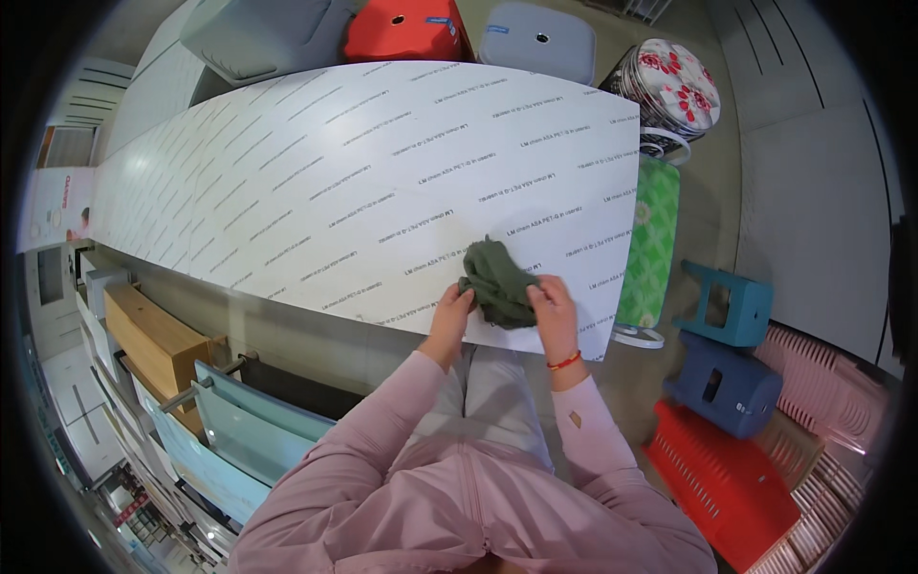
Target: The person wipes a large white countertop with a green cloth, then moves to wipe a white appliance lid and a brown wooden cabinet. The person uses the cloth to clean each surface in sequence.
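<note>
Pinching crumpled dk-green cloth (499,280) w/ near-closed grip: L edge in L hand (451,312), R edge in R hand (556,308). Holding it btwn both, over white tabletop (382,191) beneath hands; can't tell if touching.

1. Likely a household-goods shop — similar stools in different colours: a red stool (421,46), a grey stool (555,55), a teal stool (746,316).
2. Blue stickers (497,30) on two.
3. Red plasticware (708,478) beside pink plasticware (822,383) — like stock.
</note>
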`<state>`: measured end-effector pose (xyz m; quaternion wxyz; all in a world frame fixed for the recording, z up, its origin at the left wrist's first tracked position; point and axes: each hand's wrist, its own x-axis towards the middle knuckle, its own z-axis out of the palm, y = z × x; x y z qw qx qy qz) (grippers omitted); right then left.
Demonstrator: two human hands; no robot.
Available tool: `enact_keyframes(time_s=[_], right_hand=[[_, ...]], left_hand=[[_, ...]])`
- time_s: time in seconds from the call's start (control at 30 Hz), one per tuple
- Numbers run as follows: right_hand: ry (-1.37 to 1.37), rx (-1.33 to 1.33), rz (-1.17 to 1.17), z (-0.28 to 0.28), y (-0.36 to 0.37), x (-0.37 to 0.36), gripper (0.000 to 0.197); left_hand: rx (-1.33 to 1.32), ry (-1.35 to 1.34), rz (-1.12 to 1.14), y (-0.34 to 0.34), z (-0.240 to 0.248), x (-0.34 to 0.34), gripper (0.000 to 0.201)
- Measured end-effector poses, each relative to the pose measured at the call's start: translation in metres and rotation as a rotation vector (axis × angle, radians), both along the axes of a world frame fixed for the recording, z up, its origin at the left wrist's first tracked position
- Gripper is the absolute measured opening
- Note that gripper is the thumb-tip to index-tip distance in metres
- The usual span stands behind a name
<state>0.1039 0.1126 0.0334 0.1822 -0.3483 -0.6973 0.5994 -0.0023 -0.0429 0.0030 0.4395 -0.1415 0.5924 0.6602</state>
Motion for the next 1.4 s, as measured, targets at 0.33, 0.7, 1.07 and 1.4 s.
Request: enact_keyframes(time_s=[0.33,0.7,1.07,1.4], right_hand=[[0.247,-0.447,-0.273,0.090,0.023,-0.005,0.021],[-0.051,0.284,-0.336,0.054,0.058,0.014,0.024],[-0.022,0.189,-0.398,0.055,0.075,0.001,0.023],[-0.139,0.159,-0.294,-0.054,0.024,0.040,0.020]], left_hand=[[0.625,-0.577,-0.007,0.010,0.062,-0.048,0.058],[0.126,0.010,-0.149,0.024,0.059,-0.044,0.036],[-0.107,0.748,-0.210,0.001,0.082,-0.132,0.030],[-0.449,0.649,-0.154,-0.057,-0.007,-0.041,0.050]])
